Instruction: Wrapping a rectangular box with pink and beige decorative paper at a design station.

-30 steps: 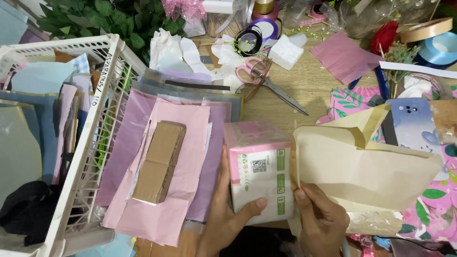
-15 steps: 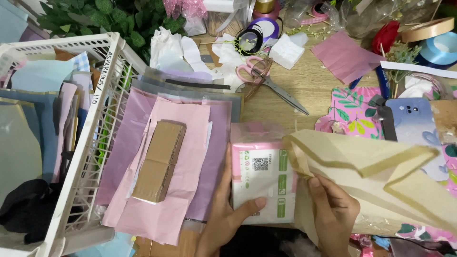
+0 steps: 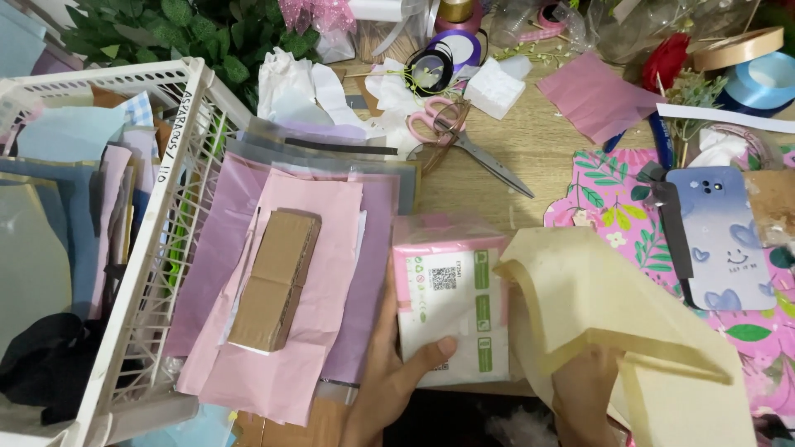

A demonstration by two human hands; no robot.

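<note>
The left hand (image 3: 397,377) grips a pink and white pack (image 3: 451,302) at the near middle of the table (image 3: 530,153), thumb pressed across its front face and the other fingers hidden behind it. The right hand (image 3: 584,397), near right, holds a cream paper sheet (image 3: 613,306) that folds over and covers most of the hand; its fingers close on the sheet's lower part, though how exactly cannot be seen. The sheet's left edge touches the pack's right side.

Left of the pack lies a stack of pink and lilac papers (image 3: 331,248) with a brown cardboard block (image 3: 277,277) resting on it. Further left stands a white basket (image 3: 166,240) filled with coloured sheets. Beyond the pack, pink-handled scissors (image 3: 464,136) lie on the bare wood. To the right a phone (image 3: 720,236) in a blue case rests on a floral cloth (image 3: 613,199), just beyond the sheet. Ribbon spools (image 3: 451,54), a pink tissue square (image 3: 596,95) and green leaves (image 3: 207,37) crowd the far edge.
</note>
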